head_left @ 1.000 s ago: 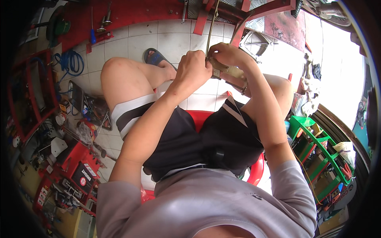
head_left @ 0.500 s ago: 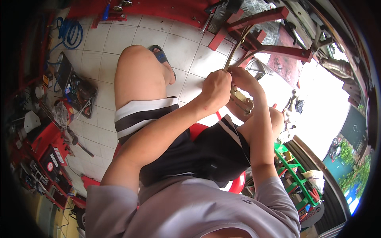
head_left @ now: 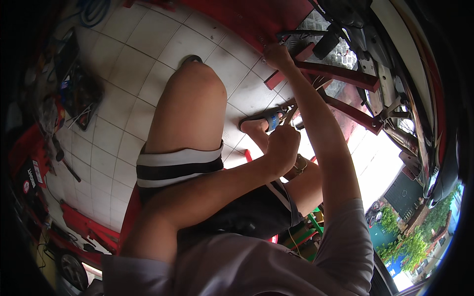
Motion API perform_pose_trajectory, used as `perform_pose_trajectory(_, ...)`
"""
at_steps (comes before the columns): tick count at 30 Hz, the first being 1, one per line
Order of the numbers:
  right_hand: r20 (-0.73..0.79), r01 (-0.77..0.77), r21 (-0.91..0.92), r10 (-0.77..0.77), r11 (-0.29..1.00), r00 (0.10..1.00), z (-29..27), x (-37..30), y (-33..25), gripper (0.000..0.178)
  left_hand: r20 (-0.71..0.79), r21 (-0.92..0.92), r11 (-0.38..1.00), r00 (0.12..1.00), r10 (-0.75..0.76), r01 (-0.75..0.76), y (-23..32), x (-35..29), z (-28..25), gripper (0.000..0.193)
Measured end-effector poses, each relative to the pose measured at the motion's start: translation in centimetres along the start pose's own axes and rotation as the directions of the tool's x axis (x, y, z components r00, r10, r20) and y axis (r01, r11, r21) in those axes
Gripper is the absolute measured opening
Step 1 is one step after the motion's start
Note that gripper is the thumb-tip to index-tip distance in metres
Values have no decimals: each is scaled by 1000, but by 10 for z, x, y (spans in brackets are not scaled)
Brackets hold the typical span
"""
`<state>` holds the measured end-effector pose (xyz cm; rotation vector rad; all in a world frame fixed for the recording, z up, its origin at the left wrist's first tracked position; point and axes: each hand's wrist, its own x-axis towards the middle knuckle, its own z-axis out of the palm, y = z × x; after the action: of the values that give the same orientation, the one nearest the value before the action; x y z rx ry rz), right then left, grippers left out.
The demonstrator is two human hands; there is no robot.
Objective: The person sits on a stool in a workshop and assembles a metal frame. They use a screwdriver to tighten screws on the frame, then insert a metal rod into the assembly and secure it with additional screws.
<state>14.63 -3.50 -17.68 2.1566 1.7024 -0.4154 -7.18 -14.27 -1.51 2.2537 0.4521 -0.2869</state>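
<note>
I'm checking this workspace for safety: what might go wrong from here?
The metal part could slip, since only the left hand appears to hold it; an open sandal shows close by, so exposed toes might be struck.

The right hand is stretched out near red metal bars, so the hand or forearm might scrape them.

Coiled blue hose (head_left: 94, 14), dark tray (head_left: 69, 52) on tiled floor (head_left: 153, 79); green plants (head_left: 414, 249) far right.
</note>
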Motion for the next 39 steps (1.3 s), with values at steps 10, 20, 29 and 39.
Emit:
perform_pose_trajectory(10, 28, -476, 387, 506, 790, 862, 5, 42, -20, 29, 51, 72, 988, 989, -138, 134, 5, 1, 9, 2)
perform_pose_trajectory(20, -372, -30, 659, 359, 752, 856, -96, -97, -16, 21, 379, 18, 999, 924, -54, 51, -4, 12, -67, 19)
perform_pose_trajectory(29, 273, -195, 961, 759, -193, 591, -64, -302, -95, 15, 148, -89, 995, 987, 60, -47, -14, 12, -51, 24)
perform_pose_trajectory(39, 257, -324, 945, 715, -45, 651, -46, -292, -88, 18, 354, -5, 992, 928, -113, 123, -12, 21, -60, 29)
